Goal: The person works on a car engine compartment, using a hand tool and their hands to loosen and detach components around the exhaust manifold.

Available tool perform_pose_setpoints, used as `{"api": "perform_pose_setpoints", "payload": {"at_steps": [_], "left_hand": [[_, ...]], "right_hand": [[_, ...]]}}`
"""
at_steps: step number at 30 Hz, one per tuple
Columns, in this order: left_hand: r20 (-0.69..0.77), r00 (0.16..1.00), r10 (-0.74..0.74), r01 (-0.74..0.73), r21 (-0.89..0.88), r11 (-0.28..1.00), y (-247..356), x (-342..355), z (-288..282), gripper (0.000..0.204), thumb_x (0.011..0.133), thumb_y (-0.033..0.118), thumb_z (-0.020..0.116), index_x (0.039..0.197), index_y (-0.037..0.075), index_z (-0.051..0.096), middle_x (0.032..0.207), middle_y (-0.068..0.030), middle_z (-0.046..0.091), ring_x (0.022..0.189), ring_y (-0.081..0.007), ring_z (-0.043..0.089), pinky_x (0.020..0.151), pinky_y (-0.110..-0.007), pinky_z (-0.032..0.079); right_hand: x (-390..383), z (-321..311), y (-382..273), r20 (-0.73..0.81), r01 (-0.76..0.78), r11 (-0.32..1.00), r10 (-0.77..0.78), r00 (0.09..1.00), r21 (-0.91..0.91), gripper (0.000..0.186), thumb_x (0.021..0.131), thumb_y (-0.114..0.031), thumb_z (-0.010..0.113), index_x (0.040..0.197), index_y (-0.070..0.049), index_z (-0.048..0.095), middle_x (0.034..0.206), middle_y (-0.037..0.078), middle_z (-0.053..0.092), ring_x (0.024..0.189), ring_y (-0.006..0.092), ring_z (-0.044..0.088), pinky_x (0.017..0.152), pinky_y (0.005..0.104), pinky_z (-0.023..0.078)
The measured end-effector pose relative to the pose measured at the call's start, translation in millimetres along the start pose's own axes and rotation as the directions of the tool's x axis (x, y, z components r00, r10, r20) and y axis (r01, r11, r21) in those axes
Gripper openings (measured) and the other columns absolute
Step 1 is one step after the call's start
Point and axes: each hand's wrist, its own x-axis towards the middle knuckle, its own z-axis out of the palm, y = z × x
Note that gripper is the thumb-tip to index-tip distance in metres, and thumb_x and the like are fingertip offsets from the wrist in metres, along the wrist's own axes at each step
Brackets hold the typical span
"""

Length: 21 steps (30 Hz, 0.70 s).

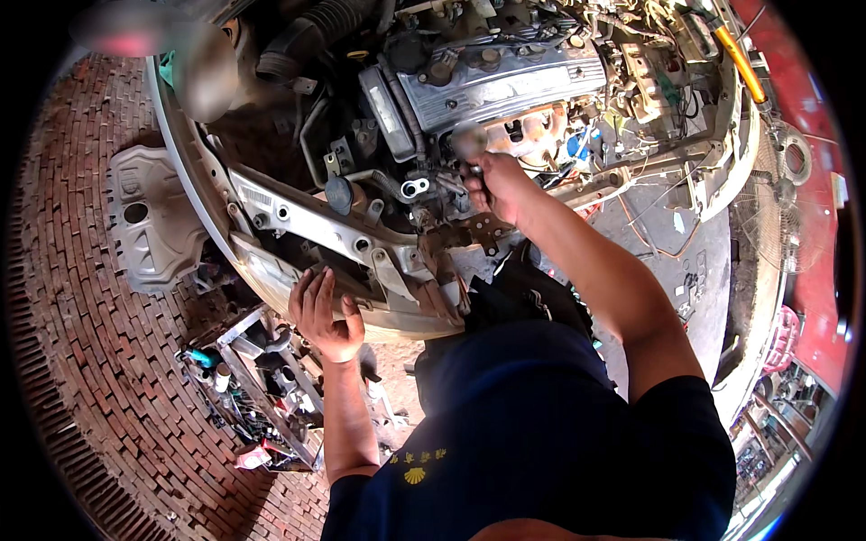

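My right hand (492, 189) reaches into the open engine bay of a car, its fingers curled closed in front of the engine (505, 88) with its silver ribbed cover. A small metallic end shows at the fingers, but I cannot make out what it belongs to. Below that hand lies a rusty brown bracket with holes (476, 233). My left hand (325, 316) rests with fingers stretched out on the car's front edge, over the headlight (271, 275). Between the two hands are a pale metal crossmember (316, 216) and a dark round reservoir cap (339, 193).
At the lower left stands a rack (302, 442) crammed with tools and parts. A beige metal panel with a round hole (153, 225) lies on the brick floor (81, 298). A yellow rod (740, 61) slants at the upper right, near a wire grille (767, 198) and a red surface (825, 270).
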Motion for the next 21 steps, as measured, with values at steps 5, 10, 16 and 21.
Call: {"api": "perform_pose_setpoints", "payload": {"at_steps": [5, 10, 16, 21], "left_hand": [[0.013, 1.0, 0.007, -0.007, -0.009, 1.0, 1, 0, -1, 0.039, 0.09, 0.02, 0.059, 0.118, -0.005, 0.07, 0.116, -0.0189, 0.072, 0.118, -0.0437, 0.061, 0.107, -0.049, 0.044], [0.0, 1.0, 0.011, -0.011, 0.005, 1.0, 3, 0, 0, 0.039, 0.092, 0.022, 0.057, 0.118, -0.005, 0.07, 0.116, -0.0183, 0.072, 0.118, -0.0433, 0.062, 0.106, -0.05, 0.045], [-0.013, 1.0, 0.023, -0.023, 0.013, 1.0, 0, -1, 4, 0.039, 0.093, 0.023, 0.056, 0.117, -0.004, 0.071, 0.115, -0.0178, 0.073, 0.117, -0.0429, 0.062, 0.105, -0.051, 0.045], [0.0, 0.999, 0.039, -0.039, 0.054, 0.998, 4, 3, 5, 0.04, 0.094, 0.025, 0.055, 0.117, -0.004, 0.071, 0.115, -0.0181, 0.073, 0.116, -0.0425, 0.062, 0.105, -0.051, 0.045]], "right_hand": [[17, 18, -4, -0.081, 0.013, 0.993, -0.022, 0.996, -0.121, 0.026, 0.106, -0.029, 0.043, 0.094, -0.012, 0.059, 0.068, 0.001, 0.055, 0.053, 0.0122, 0.044, 0.048, 0.0294, 0.032], [8, 37, 24, 0.005, 0.079, 0.966, -0.08, 0.997, -0.245, 0.02, 0.106, -0.024, 0.049, 0.095, -0.01, 0.058, 0.071, 0.001, 0.055, 0.053, 0.0107, 0.045, 0.046, 0.0282, 0.032], [18, 28, 33, 0.053, 0.147, 0.959, -0.138, 0.989, -0.244, 0.023, 0.106, -0.025, 0.051, 0.095, -0.006, 0.059, 0.074, 0.003, 0.058, 0.055, 0.0119, 0.049, 0.047, 0.0287, 0.034], [34, 8, 46, 0.027, 0.271, 0.92, -0.275, 0.961, -0.283, 0.031, 0.104, -0.026, 0.054, 0.091, 0.001, 0.061, 0.074, 0.007, 0.061, 0.059, 0.0179, 0.057, 0.051, 0.0357, 0.042]]}}
